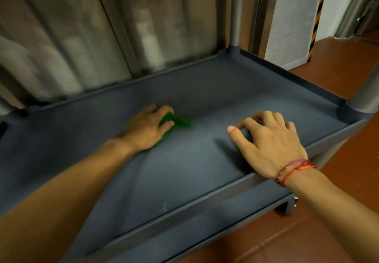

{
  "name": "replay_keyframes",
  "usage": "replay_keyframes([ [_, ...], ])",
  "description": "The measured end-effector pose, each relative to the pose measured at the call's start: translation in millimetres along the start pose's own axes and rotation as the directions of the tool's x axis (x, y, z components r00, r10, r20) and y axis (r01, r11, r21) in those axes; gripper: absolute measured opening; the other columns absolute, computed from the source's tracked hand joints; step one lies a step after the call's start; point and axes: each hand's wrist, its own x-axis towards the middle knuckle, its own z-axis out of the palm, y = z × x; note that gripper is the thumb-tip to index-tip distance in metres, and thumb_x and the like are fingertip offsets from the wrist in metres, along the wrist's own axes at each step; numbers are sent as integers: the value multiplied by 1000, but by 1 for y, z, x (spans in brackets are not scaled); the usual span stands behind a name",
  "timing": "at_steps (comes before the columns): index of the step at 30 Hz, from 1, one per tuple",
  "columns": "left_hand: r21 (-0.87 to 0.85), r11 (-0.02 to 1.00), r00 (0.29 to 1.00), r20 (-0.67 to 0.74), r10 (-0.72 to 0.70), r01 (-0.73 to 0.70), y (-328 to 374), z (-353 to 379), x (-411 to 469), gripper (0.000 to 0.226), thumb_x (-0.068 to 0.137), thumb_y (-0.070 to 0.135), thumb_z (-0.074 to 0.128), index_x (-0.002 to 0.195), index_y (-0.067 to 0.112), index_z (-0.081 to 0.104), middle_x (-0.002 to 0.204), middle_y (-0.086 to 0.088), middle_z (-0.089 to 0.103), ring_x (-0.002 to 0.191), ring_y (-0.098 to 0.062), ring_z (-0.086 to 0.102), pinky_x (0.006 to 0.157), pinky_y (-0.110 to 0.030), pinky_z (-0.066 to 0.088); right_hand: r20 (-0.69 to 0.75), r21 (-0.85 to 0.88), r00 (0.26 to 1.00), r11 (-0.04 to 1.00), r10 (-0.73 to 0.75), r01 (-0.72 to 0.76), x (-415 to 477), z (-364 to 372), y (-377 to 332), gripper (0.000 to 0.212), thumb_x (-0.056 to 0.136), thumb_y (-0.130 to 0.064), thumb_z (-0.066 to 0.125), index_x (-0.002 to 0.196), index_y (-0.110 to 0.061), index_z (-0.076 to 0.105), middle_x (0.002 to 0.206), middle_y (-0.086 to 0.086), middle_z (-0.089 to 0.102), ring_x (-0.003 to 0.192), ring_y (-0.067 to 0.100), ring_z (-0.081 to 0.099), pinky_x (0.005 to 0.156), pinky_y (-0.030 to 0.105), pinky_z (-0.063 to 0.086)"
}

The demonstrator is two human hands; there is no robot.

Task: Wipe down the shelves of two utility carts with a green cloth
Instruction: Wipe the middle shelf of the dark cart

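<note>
- The left hand (146, 128) lies out on the middle of the cart shelf (184, 170), palm down, its fingers curled over a bunched green cloth (180, 122) with the thumb pressed against the cloth's near side
- The green cloth sits on the shelf floor under that hand, and a crumpled end pokes out to the right of the fingers
- The right hand (270, 139) rests on the shelf just inside the front rim and holds nothing; its fingers (266, 117) are bent and a little spread, tips touching the surface, thumb stretched out to the left
- Red thread bracelets (291, 170) circle the right wrist
- The two hands are apart, the cloth between them but nearer the left
- A grey post (235, 17) rises from the shelf's far right corner and another post (367, 92) from the near right corner
- Behind the cart stands a ribbed metal wall (82, 37); a reddish tiled floor (338, 78) runs along the right, and a caster (286, 208) shows under the front edge
</note>
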Motion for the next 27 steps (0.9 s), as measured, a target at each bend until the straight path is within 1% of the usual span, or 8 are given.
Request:
replay_keyframes([
  [5, -62, 997, 997, -40, -58, 56, 4, 5, 4, 31, 99, 41, 47, 123, 21, 50, 123, -11, 55, 116, -32, 52, 93, -36, 40, 55, -7, 998, 999, 38, -38, 0, -5, -5, 57, 87, -74, 24, 106, -38, 64, 116, 1, 53, 119, 24, 42, 100, 42, 31],
  [11, -107, 949, 955, -16, 296, -296, 59, 1, -50, 45, 89, 56, 36, 116, 23, 50, 101, -4, 55, 97, -27, 52, 84, -39, 44, 82, -30, 995, 998, 51, -49, 1, -6, -8, 57, 89, -73, 26, 112, -37, 64, 119, 7, 53, 120, 29, 42, 101, 46, 32],
  [14, -121, 935, 943, -46, 330, -333, 64, 2, -56, 42, 89, 54, 39, 117, 27, 52, 94, 0, 50, 91, -24, 50, 80, -38, 44, 75, -32, 996, 998, 53, -51, 1, -6, -7, 57, 89, -73, 25, 112, -37, 63, 118, 7, 53, 119, 30, 43, 99, 46, 33],
  [17, -87, 955, 959, -55, 279, -283, 46, 5, -27, 42, 88, 59, 37, 119, 35, 52, 96, -3, 50, 96, -29, 54, 80, -41, 49, 82, -48, 995, 998, 51, -47, 2, -5, -7, 59, 89, -74, 23, 113, -37, 63, 119, 6, 53, 118, 29, 43, 99, 45, 33],
  [20, 14, 992, 988, -87, 129, -128, 13, 8, 18, 49, 88, 63, 33, 126, 37, 51, 102, -7, 47, 106, -34, 52, 89, -44, 48, 82, -54, 995, 997, 59, -55, 1, -5, -8, 61, 87, -75, 22, 110, -38, 63, 117, 5, 53, 118, 28, 43, 99, 44, 33],
  [22, 72, 997, 988, -145, 52, -42, -5, 5, 44, 63, 86, 66, 32, 134, 30, 51, 107, -15, 49, 108, -40, 51, 88, -51, 49, 77, -53, 994, 996, 72, -68, 1, -6, -8, 65, 84, -78, 18, 109, -38, 63, 115, 3, 54, 117, 27, 44, 99, 43, 34],
  [24, 135, 988, 974, -223, -42, 74, -15, 3, 61, 68, 90, 60, 47, 141, 15, 44, 120, -24, 51, 113, -45, 48, 87, -55, 48, 83, -60, 994, 996, 76, -71, 1, -6, -9, 69, 81, -79, 14, 109, -38, 63, 113, 2, 54, 116, 26, 44, 98, 43, 34],
  [27, 108, 983, 958, -261, -118, 150, -15, 2, 62, 60, 90, 45, 62, 129, 1, 47, 123, -28, 51, 114, -47, 46, 89, -56, 44, 91, -53, 992, 995, 85, -81, 1, -7, -9, 65, 83, -78, 17, 108, -38, 63, 113, 2, 55, 115, 25, 45, 98, 42, 34],
])
